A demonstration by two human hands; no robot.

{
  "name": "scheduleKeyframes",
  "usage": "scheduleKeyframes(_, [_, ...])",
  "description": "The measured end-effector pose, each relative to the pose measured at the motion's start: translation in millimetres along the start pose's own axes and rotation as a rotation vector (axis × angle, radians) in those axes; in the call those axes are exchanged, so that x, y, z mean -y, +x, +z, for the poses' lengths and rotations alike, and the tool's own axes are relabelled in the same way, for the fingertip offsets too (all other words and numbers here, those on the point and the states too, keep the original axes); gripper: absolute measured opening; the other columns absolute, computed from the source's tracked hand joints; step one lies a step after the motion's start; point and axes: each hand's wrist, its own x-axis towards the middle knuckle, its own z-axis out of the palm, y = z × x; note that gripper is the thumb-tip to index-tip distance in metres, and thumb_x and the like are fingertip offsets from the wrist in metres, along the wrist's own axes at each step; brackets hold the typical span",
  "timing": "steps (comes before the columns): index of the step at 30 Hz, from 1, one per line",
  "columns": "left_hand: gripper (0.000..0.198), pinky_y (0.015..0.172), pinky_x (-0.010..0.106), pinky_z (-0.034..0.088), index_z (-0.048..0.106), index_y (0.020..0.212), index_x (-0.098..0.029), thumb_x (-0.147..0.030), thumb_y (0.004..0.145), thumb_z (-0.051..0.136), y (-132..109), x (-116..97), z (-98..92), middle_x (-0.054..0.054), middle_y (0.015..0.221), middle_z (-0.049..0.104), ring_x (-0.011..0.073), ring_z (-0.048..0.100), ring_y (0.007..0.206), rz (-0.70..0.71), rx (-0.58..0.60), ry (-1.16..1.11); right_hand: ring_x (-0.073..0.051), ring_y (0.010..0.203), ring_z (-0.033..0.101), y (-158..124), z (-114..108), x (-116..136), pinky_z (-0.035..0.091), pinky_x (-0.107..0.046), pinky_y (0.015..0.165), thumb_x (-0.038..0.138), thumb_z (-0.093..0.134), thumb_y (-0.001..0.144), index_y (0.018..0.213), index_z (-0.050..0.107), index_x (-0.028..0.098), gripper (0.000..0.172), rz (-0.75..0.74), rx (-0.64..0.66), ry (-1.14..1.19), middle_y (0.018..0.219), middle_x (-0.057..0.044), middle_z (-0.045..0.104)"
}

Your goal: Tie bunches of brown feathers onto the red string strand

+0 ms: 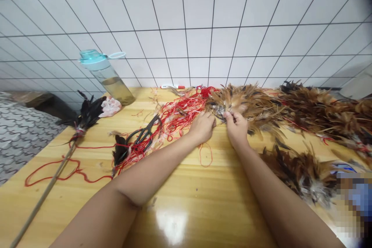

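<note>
My left hand (202, 126) and my right hand (236, 127) meet at the near end of a brown feather bundle (247, 102) on the yellow wooden table (186, 201). Both hands have their fingers curled and pinched on the bundle's grey quill ends. A tangle of red string (180, 114) lies just left of my left hand. Black scissors (143, 135) rest in that string.
A stick with black feathers tied to its tip (78, 128) lies at the left beside loose red thread (58, 172). A teal-lidded bottle (106, 75) leans on the tiled wall. More brown feathers (322, 112) cover the right side, and a red-capped marker (173, 86) sits by the wall.
</note>
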Motion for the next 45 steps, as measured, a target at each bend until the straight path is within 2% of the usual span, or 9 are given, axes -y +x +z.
scheduleKeyframes(4, [0.014, 0.079, 0.031, 0.039, 0.054, 0.077, -0.017, -0.011, 0.082, 0.042, -1, 4, -25.7, 0.005, 0.084, 0.057, 0.0176, 0.049, 0.085, -0.023, -0.026, -0.168, -0.015, 0.059, 0.049, 1, -2, -3, 0.038, -0.028, 0.061, 0.043, 0.05, 0.08, 0.077, 0.067, 0.016, 0.032, 0.03, 0.003, -0.021, 0.065, -0.003, 0.062])
scheduleKeyframes(9, [0.008, 0.073, 0.027, 0.038, 0.052, 0.076, -0.016, -0.015, 0.081, 0.045, 3, 5, -57.6, 0.003, 0.08, 0.057, 0.0144, 0.049, 0.079, -0.054, -0.039, -0.321, -0.017, 0.064, 0.053, 4, -1, -11, 0.039, -0.029, 0.064, 0.044, 0.051, 0.08, 0.078, 0.067, 0.016, 0.032, 0.056, -0.009, 0.042, 0.07, -0.004, 0.066])
scheduleKeyframes(17, [0.009, 0.061, 0.022, 0.036, 0.052, 0.074, -0.015, -0.02, 0.079, 0.046, 4, 17, -72.9, -0.001, 0.07, 0.053, 0.0105, 0.045, 0.066, -0.109, 0.125, -0.455, -0.019, 0.068, 0.056, 3, 6, -15, 0.04, -0.03, 0.066, 0.044, 0.049, 0.08, 0.075, 0.066, 0.018, 0.031, 0.048, 0.038, 0.018, 0.074, -0.006, 0.068])
scheduleKeyframes(24, [0.017, 0.058, 0.021, 0.038, 0.059, 0.078, -0.014, -0.031, 0.078, 0.057, 13, 1, -87.6, -0.001, 0.067, 0.057, 0.0092, 0.05, 0.062, -0.191, 0.31, -0.598, -0.019, 0.068, 0.055, 3, 8, -14, 0.039, -0.03, 0.066, 0.043, 0.049, 0.079, 0.074, 0.067, 0.018, 0.031, 0.032, 0.037, 0.008, 0.073, -0.006, 0.068])
scheduleKeyframes(28, [0.023, 0.068, 0.023, 0.044, 0.061, 0.098, -0.014, -0.029, 0.081, 0.054, 25, -1, -78.8, 0.004, 0.085, 0.063, 0.0105, 0.056, 0.074, -0.133, 0.247, -0.762, -0.019, 0.068, 0.055, 4, 4, -12, 0.039, -0.03, 0.066, 0.042, 0.049, 0.079, 0.076, 0.066, 0.018, 0.031, 0.055, 0.028, 0.041, 0.073, -0.006, 0.067])
scheduleKeyframes(31, [0.017, 0.071, 0.024, 0.044, 0.063, 0.092, -0.015, -0.02, 0.078, 0.053, 26, 5, -65.7, 0.003, 0.085, 0.064, 0.0114, 0.056, 0.076, -0.114, 0.176, -0.531, -0.018, 0.066, 0.054, 4, 3, -10, 0.038, -0.029, 0.064, 0.042, 0.049, 0.079, 0.075, 0.066, 0.018, 0.03, 0.096, 0.004, 0.066, 0.071, -0.005, 0.066])
scheduleKeyframes(35, [0.022, 0.081, 0.027, 0.044, 0.067, 0.087, -0.019, -0.009, 0.076, 0.051, 18, 7, -51.1, 0.004, 0.088, 0.065, 0.0136, 0.056, 0.085, 0.118, 0.217, -0.269, -0.017, 0.065, 0.054, 4, 5, -11, 0.039, -0.029, 0.064, 0.042, 0.049, 0.079, 0.073, 0.066, 0.017, 0.03, 0.087, -0.009, 0.09, 0.07, -0.005, 0.067])
scheduleKeyframes(40, [0.02, 0.078, 0.025, 0.042, 0.068, 0.09, -0.021, -0.016, 0.082, 0.051, 15, 10, -26.8, 0.004, 0.091, 0.062, 0.015, 0.054, 0.087, 0.326, 0.252, -0.131, -0.017, 0.065, 0.055, 4, 9, -16, 0.039, -0.029, 0.065, 0.042, 0.049, 0.08, 0.075, 0.066, 0.017, 0.03, 0.075, -0.003, 0.091, 0.071, -0.005, 0.067])
scheduleKeyframes(45, [0.018, 0.077, 0.028, 0.039, 0.064, 0.081, -0.018, -0.019, 0.085, 0.046, 15, 15, -6.1, 0.006, 0.087, 0.058, 0.0169, 0.05, 0.085, 0.367, 0.177, 0.006, -0.018, 0.064, 0.054, 2, 7, -13, 0.039, -0.029, 0.064, 0.041, 0.049, 0.079, 0.073, 0.065, 0.017, 0.029, 0.064, 0.004, 0.06, 0.068, -0.004, 0.065])
